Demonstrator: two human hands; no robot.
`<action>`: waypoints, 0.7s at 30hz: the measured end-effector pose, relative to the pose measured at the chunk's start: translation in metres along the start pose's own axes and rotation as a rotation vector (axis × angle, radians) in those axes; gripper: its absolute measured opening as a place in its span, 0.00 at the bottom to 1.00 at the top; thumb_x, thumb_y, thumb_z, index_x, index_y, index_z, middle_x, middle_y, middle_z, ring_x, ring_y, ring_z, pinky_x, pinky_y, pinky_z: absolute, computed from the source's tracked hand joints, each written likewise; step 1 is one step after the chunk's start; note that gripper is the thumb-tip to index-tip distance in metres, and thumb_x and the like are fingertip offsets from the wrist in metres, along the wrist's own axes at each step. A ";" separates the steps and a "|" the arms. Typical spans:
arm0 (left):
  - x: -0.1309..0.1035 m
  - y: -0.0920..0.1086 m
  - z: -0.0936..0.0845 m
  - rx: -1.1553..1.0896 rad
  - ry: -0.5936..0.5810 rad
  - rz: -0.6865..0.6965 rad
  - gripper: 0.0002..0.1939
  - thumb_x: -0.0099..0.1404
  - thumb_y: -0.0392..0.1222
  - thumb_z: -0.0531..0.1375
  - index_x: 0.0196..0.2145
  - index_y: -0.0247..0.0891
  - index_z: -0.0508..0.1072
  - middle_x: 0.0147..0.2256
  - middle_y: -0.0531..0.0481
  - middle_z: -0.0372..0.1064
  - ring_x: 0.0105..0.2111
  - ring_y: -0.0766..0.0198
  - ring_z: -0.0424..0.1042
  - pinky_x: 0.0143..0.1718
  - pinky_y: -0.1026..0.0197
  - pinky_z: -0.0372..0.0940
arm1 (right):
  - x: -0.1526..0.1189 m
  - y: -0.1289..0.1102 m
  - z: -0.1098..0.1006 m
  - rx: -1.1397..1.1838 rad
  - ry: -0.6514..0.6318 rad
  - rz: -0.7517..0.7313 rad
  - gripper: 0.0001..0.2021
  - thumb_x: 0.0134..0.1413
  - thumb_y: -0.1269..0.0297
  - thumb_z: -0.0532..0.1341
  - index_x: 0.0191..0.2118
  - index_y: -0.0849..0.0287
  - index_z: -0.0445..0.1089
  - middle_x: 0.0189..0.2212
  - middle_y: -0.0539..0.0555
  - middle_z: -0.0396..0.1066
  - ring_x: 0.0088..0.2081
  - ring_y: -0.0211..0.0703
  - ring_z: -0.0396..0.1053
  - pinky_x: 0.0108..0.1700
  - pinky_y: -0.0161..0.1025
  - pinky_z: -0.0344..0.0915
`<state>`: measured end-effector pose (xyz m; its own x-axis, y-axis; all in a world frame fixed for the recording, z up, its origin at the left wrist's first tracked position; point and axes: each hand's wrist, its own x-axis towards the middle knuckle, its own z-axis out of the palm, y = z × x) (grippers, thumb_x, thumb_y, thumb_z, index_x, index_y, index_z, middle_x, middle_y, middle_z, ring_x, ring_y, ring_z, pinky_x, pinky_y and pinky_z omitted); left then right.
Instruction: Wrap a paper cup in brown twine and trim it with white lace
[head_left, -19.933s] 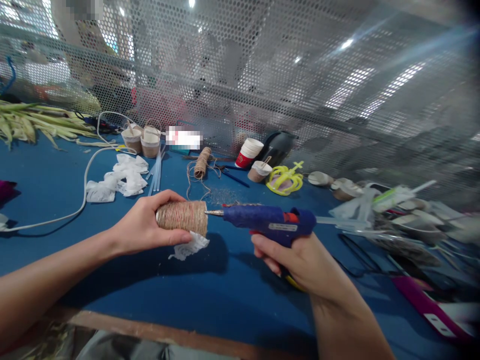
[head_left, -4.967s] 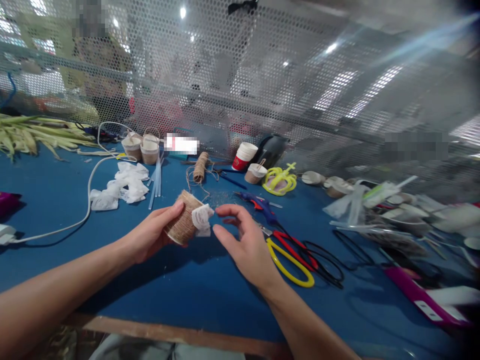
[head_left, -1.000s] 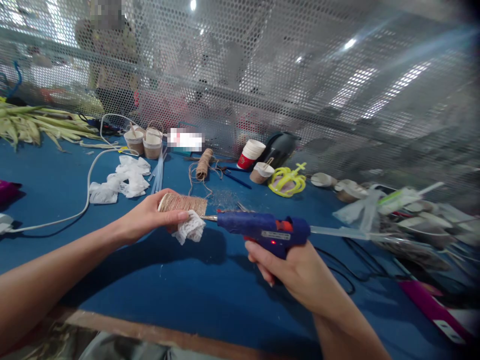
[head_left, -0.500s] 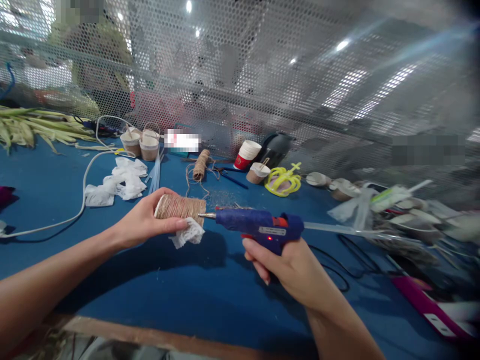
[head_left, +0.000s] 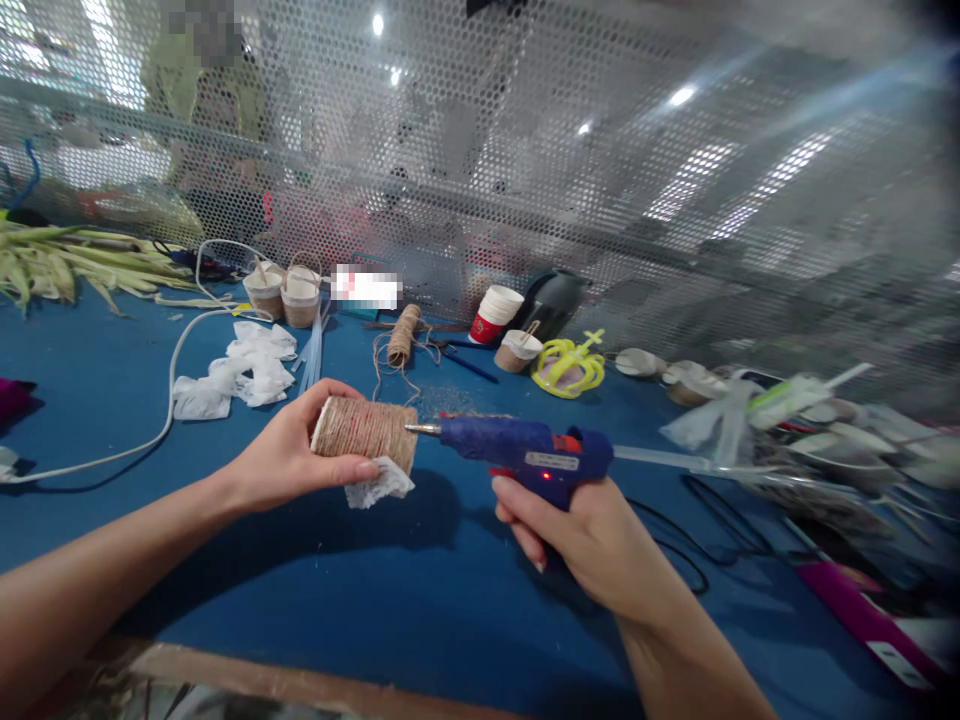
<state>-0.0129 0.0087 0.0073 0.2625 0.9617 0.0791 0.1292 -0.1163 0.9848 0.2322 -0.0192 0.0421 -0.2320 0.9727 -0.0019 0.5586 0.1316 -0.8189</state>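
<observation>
My left hand (head_left: 300,455) grips a paper cup wrapped in brown twine (head_left: 365,430), tipped on its side above the table. Under my left thumb a piece of white lace (head_left: 379,484) is pressed against the twine. A blue hot glue gun (head_left: 517,448) fills my right hand (head_left: 574,525), its red light lit and a clear glue stick (head_left: 675,458) coming out of the back. The metal nozzle (head_left: 424,430) points left at the cup's twine-covered end; whether it touches is hard to tell.
Behind the cup lie a twine roll (head_left: 405,335) and blue-handled pliers (head_left: 469,362). White lace pieces (head_left: 240,370) and a white cord (head_left: 166,400) are at left. Twine-wrapped cups (head_left: 300,300), a yellow crown-shaped piece (head_left: 568,368) and a black cable (head_left: 675,550) lie around. A perforated metal screen (head_left: 450,150) stands behind.
The view has shifted slightly. My hands, the cup and the glue gun sit a little farther right in view; both grips are the same.
</observation>
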 end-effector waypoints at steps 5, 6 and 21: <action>0.001 0.000 -0.001 0.017 0.026 -0.012 0.27 0.44 0.50 0.67 0.38 0.39 0.61 0.27 0.54 0.66 0.26 0.64 0.67 0.26 0.64 0.62 | -0.005 -0.004 0.000 -0.008 0.018 0.004 0.18 0.52 0.53 0.57 0.18 0.59 0.63 0.10 0.46 0.59 0.14 0.32 0.57 0.19 0.32 0.58; 0.001 -0.001 -0.001 0.020 0.026 -0.006 0.27 0.44 0.50 0.67 0.38 0.39 0.60 0.27 0.55 0.66 0.25 0.65 0.66 0.26 0.65 0.62 | -0.005 -0.005 0.000 -0.005 0.025 0.007 0.18 0.52 0.53 0.57 0.18 0.59 0.63 0.10 0.46 0.58 0.14 0.32 0.57 0.19 0.32 0.58; 0.001 -0.002 -0.003 0.002 0.026 0.023 0.28 0.43 0.48 0.68 0.39 0.40 0.59 0.26 0.56 0.64 0.25 0.65 0.65 0.26 0.65 0.62 | -0.007 -0.006 -0.003 -0.033 0.068 0.018 0.16 0.50 0.53 0.58 0.18 0.57 0.63 0.10 0.46 0.59 0.14 0.34 0.59 0.20 0.33 0.61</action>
<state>-0.0154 0.0110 0.0059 0.2406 0.9648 0.1058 0.1255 -0.1390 0.9823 0.2326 -0.0261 0.0491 -0.1676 0.9856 0.0239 0.5885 0.1194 -0.7996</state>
